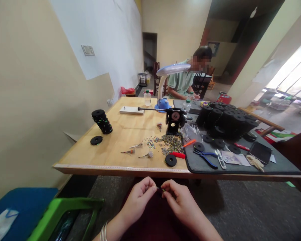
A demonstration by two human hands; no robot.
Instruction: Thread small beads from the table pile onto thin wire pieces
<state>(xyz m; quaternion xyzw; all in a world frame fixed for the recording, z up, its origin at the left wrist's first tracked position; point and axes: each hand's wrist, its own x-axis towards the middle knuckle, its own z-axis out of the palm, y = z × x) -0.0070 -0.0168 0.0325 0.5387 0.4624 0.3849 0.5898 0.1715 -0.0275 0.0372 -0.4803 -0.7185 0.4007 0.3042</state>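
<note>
green stool (48,216) | wall switch (88,50) | lamp (161,87) | 1 co-worker (182,80) behind lamp

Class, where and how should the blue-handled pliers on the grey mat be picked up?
Probably by the blue handles, the right hand, once free, coming from the near side: the pliers lie flat, nose pointing left, with the handles spread rightward, one curving nearer.

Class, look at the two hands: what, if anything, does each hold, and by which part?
Left hand: a tiny pale piece, pinched at the fingertips. Right hand: a tiny yellow-green piece, likewise. Too small to tell which part is gripped.
</note>
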